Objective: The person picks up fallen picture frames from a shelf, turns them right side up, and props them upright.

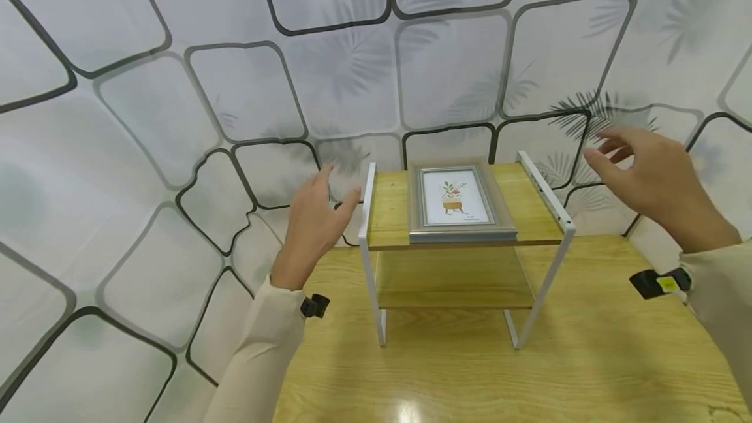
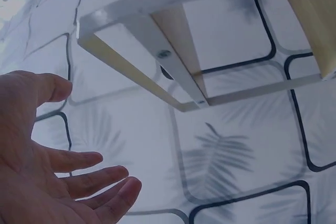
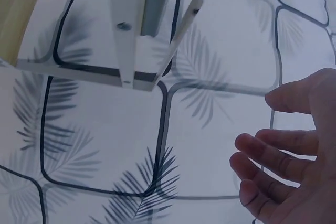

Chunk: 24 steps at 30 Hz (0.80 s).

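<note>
A small two-tier shelf with white metal sides (image 1: 369, 214) and wooden boards (image 1: 390, 211) stands on the wooden surface. On its top board lies a silver-beige picture frame (image 1: 452, 198), face up, showing a plant in an orange pot. My left hand (image 1: 314, 220) hovers just left of the shelf, touching nothing, thumb and fingers apart. Off to the right of the shelf my right hand (image 1: 658, 178) is raised, fingers slightly bent and holding nothing. The left wrist view shows the left hand (image 2: 58, 166) beside the white side frame (image 2: 131, 19); the right wrist view shows the right hand (image 3: 294, 156) similarly.
The wooden surface (image 1: 446, 377) extends in front of the shelf and to both sides. Behind and to the left hangs a pale curtain (image 1: 346, 96) with dark rounded outlines and leaf prints. Black straps with small devices are on both wrists.
</note>
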Tool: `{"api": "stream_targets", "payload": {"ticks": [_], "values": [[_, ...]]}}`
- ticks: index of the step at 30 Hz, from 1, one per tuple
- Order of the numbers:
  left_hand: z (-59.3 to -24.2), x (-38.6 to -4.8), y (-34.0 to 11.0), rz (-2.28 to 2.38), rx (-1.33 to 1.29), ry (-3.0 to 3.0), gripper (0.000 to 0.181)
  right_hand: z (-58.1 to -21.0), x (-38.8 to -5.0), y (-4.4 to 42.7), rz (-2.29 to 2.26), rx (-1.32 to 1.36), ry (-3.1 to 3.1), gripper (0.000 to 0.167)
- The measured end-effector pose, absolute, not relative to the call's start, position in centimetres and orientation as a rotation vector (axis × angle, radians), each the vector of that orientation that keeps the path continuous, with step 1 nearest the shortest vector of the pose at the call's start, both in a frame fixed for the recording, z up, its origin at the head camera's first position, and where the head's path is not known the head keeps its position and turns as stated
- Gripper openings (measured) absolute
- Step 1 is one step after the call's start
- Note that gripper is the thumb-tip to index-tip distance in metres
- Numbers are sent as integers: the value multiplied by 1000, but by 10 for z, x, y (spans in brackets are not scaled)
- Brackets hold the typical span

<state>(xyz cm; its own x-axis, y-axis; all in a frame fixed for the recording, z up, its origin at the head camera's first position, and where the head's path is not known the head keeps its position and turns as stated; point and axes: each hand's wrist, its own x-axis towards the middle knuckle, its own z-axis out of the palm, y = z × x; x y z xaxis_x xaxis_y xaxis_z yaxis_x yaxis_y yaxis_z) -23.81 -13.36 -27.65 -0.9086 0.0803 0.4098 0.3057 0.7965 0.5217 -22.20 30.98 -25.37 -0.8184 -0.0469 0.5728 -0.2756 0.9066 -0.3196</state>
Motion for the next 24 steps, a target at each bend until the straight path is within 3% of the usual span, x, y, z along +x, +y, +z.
{"api": "stream_targets", "payload": {"ticks": [7,13,24], "values": [[-254,-245,-95,-622,-369,-2738,72,-234,-240,277,482,330,-2688,58],[-251,-252,-68,-366,-389,-2893,51,-233,-253,248,414,417,-2863,62],[-262,-260,-43,-241,-434,-3013,58,-247,-263,218,296,452,-3048,62]]}}
